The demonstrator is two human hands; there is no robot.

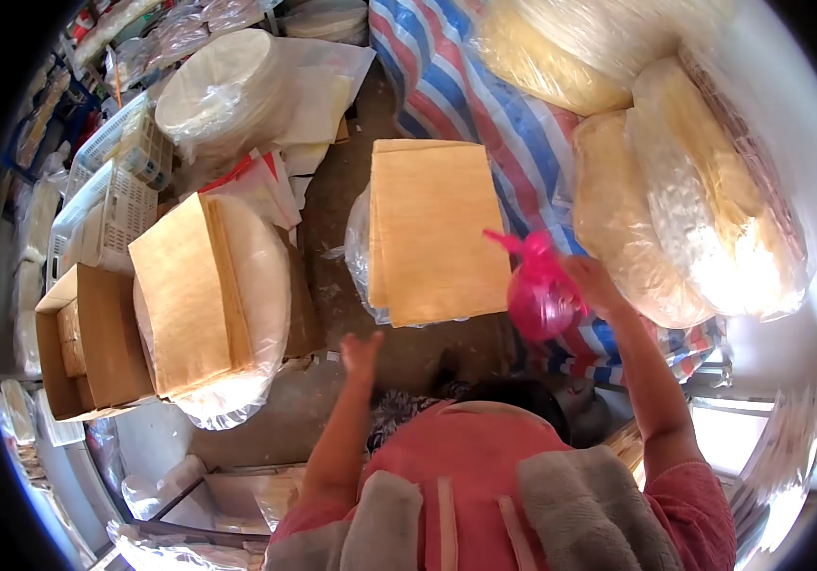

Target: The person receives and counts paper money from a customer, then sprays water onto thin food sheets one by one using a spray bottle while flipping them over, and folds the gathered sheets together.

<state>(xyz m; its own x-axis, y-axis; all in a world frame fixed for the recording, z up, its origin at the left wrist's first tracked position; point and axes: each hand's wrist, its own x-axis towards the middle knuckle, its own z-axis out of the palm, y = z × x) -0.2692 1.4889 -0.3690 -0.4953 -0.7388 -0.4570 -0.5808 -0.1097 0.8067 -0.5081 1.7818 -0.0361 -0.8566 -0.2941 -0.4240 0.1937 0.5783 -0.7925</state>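
Observation:
A tied bright pink plastic bag (544, 293) with a knotted top hangs by the right edge of a stack of brown paper sheets (439, 228). My right hand (594, 284) is closed on the pink bag at its right side. The paper stack lies on a round, plastic-wrapped pile, whose edge shows at its left. Near the lower left of that stack, my left hand (361, 352) is held in the air, fingers apart, holding nothing. What the pink bag contains cannot be made out.
Left are another brown paper stack (185, 300) on a round wrapped pile, a cardboard box (95, 347) and white plastic baskets (109, 214). A striped sheet (523, 143) and large plastic-wrapped bundles (618, 219) lie at the right.

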